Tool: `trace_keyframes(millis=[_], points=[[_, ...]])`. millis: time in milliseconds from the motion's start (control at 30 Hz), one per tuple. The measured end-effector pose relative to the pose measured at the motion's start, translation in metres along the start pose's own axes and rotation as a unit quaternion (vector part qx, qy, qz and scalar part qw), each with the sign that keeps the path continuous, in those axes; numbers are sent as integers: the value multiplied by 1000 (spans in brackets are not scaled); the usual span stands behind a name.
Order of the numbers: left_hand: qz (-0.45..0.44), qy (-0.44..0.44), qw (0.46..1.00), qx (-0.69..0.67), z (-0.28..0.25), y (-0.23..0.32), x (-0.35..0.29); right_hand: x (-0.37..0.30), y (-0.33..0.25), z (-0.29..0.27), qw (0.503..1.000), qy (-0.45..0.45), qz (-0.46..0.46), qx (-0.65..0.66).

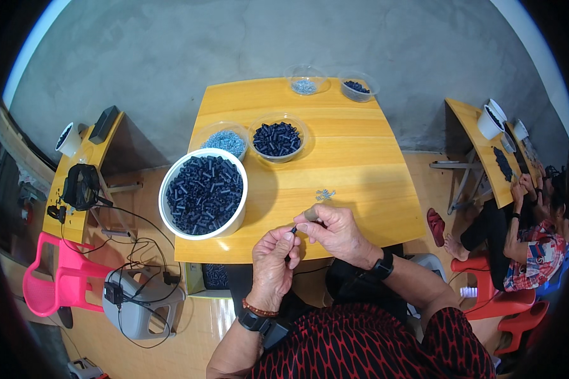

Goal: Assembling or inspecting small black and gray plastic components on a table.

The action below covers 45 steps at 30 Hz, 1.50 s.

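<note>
Over the near edge of the wooden table, my two hands meet fingertip to fingertip. My left hand is closed on a small dark cylindrical piece, its end showing between thumb and fingers. My right hand pinches at that end; a tan cover appears to sit on one of its fingers. Whether a second small part is in the right pinch is hidden. Just beyond lies a little pile of small silvery pieces. Left of my hands, a white bucket is heaped with similar dark pieces.
Behind the bucket stand a clear bowl of dark pieces and another bowl of pale bluish pieces. Two more bowls sit at the far edge. A grey stool with tangled cables and a pink chair are left. Another person works at right.
</note>
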<state>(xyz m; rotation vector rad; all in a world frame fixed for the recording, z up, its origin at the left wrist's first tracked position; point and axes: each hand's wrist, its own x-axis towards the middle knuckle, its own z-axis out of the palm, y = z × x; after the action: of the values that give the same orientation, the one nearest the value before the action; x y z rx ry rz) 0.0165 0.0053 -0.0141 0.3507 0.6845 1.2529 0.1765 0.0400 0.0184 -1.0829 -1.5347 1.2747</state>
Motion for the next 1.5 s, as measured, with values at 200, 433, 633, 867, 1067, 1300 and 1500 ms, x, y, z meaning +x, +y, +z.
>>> trace_keyframes(millis=[200,433,633,867,1067,1300,1500], points=[[2,10,1000,0,0,-1,-1,0,1,3,1000,2,7,-4],[32,34,999,-9,-1,-8,-3,2,4,12,997,34,-30,-55],[54,36,998,-23,1,-9,-4,7,5,14,999,29,39,15],[68,56,996,-13,8,-12,-4,5,12,18,999,45,-23,-9],[65,48,997,-17,0,-13,-3,5,18,23,999,18,-30,-26],[49,31,998,-18,2,-8,-6,-4,22,15,991,-20,51,124],[4,52,997,-50,3,0,-5,-5,6,1,999,-6,-31,-10]])
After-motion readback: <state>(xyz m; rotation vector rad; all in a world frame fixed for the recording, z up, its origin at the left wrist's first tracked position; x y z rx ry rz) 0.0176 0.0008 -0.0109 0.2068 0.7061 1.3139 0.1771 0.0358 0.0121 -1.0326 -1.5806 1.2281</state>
